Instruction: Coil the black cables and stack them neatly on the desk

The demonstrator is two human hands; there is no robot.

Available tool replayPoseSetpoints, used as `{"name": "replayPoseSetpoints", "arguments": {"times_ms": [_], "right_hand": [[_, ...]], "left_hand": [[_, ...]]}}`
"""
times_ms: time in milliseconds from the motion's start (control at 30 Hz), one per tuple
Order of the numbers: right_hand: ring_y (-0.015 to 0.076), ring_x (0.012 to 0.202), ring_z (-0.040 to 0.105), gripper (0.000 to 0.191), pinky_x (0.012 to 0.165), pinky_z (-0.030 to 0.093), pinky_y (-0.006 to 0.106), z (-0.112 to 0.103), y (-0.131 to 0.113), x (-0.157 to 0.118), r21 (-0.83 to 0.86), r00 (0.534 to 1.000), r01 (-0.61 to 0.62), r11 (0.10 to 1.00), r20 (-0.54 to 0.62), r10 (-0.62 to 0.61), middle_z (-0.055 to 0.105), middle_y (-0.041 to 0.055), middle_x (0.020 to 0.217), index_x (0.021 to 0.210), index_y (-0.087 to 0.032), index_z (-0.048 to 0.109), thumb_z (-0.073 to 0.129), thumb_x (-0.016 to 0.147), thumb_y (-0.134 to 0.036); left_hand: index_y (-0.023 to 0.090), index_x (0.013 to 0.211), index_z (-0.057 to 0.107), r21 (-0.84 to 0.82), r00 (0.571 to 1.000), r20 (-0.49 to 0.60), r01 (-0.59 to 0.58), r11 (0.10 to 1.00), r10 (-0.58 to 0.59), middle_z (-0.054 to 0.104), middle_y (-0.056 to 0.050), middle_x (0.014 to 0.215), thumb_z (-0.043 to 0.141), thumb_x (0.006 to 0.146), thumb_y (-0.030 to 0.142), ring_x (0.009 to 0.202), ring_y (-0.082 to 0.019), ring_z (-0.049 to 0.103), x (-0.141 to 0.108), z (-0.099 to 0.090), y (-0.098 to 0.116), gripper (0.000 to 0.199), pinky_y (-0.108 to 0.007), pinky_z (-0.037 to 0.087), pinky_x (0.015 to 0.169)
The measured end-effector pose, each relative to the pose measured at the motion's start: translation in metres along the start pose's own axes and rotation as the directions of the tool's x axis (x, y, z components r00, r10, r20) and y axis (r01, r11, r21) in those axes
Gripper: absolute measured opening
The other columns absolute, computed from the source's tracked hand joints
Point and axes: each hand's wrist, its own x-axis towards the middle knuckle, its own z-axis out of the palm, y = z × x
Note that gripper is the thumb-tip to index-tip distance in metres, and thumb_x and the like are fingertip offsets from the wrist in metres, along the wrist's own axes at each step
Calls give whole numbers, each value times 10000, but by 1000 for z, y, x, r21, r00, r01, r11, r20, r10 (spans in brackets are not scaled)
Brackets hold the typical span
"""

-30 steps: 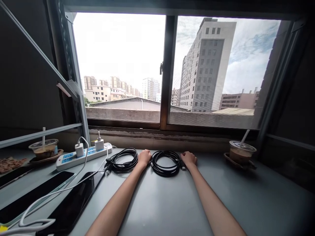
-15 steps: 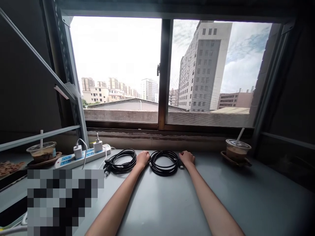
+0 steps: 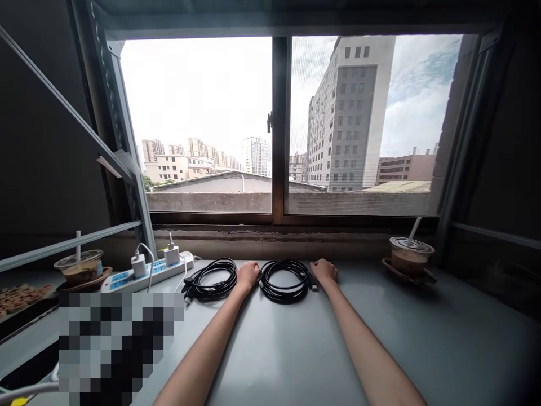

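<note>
Black cable coil (image 3: pixel 284 296) lies flat on our gray tabletop (image 3: pixel 287 361), between our left hand (image 3: pixel 248 274) and our right hand (image 3: pixel 325 272). Second black cable coil (image 3: pixel 211 292) sits just beyond our left hand, on its outer side. Our fingers curl inward; we cannot tell whether either hand grips cable. Past the second coil, we see a power strip (image 3: pixel 158 273) carrying two white chargers (image 3: pixel 138 265).

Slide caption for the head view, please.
Left hand between two black cable coils, right hand beside one, before a window.
</note>
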Motion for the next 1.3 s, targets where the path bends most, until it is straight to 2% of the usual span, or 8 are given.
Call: {"name": "replayPoseSetpoints", "arguments": {"times_ms": [533, 733, 867, 933, 1033, 1167, 1200, 1300], "right_hand": [[191, 984, 556, 296, 860, 455, 407, -9, -1, 3, 167, 993, -112, 980, 43, 106, 575, 84, 1079, 1052, -124, 572, 502, 890, -362], [165, 898, 578, 269, 808, 480, 362, -42, 5, 10, 376, 984, -178, 909, 52, 171, 597, 65, 1004, 996, -136, 590, 486, 898, -364], [136, 774, 586, 288, 715, 491, 304, -76, -16, 8, 566, 993, -65, 822, -43, 109, 609, 35, 868, 881, -124, 598, 479, 898, -385], [106, 634, 559, 327, 618, 476, 252, -97, -32, 2, 647, 993, 34, 761, -110, 49, 586, -2, 708, 751, -128, 584, 471, 896, -398], [68, 413, 436, 409, 455, 374, 193, -136, -52, -16, 739, 978, 190, 647, -197, -63, 443, -41, 457, 551, -147, 492, 415, 907, -333], [40, 326, 351, 425, 367, 281, 167, -192, -72, -56, 795, 917, 399, 457, -328, -229, 385, -68, 394, 506, -170, 430, 428, 884, -365], [38, 309, 337, 440, 351, 267, 164, -204, -77, -70, 802, 885, 462, 380, -390, -253, 370, -73, 377, 499, -175, 417, 416, 885, -387], [31, 240, 254, 484, 289, 189, 167, -231, -83, -117, 706, 674, 700, -103, -702, -233, 260, -90, 305, 422, -184, 347, 477, 859, -347]], "left_hand": [[139, 1027, 585, 26, 1000, -3, 27, 999, -27, 594, -74, 1052, 514, 879, 331, 939, -185, 577, -1, -3, 3, 252, -395, 482, 823], [137, 966, 606, 7, 987, -132, 88, 996, -86, 643, -72, 954, 411, 918, 311, 883, -182, 608, 0, -15, 12, 266, -362, 470, 783], [143, 906, 651, 38, 965, -209, 172, 984, -161, 670, -131, 933, 351, 867, 228, 923, -259, 622, 8, -32, 17, 314, -333, 445, 735], [131, 878, 665, 55, 959, -210, 209, 976, -193, 672, -155, 937, 386, 821, 238, 928, -284, 621, 12, -42, 17, 304, -331, 440, 725], [105, 917, 664, 75, 950, -194, 265, 961, -246, 663, -187, 971, 429, 785, 300, 945, -306, 613, 16, -59, 15, 333, -339, 438, 734], [68, 994, 638, 109, 929, -171, 350, 930, -329, 626, -235, 1059, 501, 754, 390, 1009, -348, 578, 21, -89, 10, 425, -380, 425, 774], [70, 992, 639, 118, 924, -165, 366, 923, -345, 625, -238, 1065, 525, 741, 394, 1016, -357, 573, 22, -98, 9, 426, -390, 422, 780], [107, 954, 649, 142, 918, -168, 383, 913, -359, 631, -217, 1070, 554, 727, 425, 1034, -359, 565, 24, -123, 6, 402, -391, 416, 784]]}}
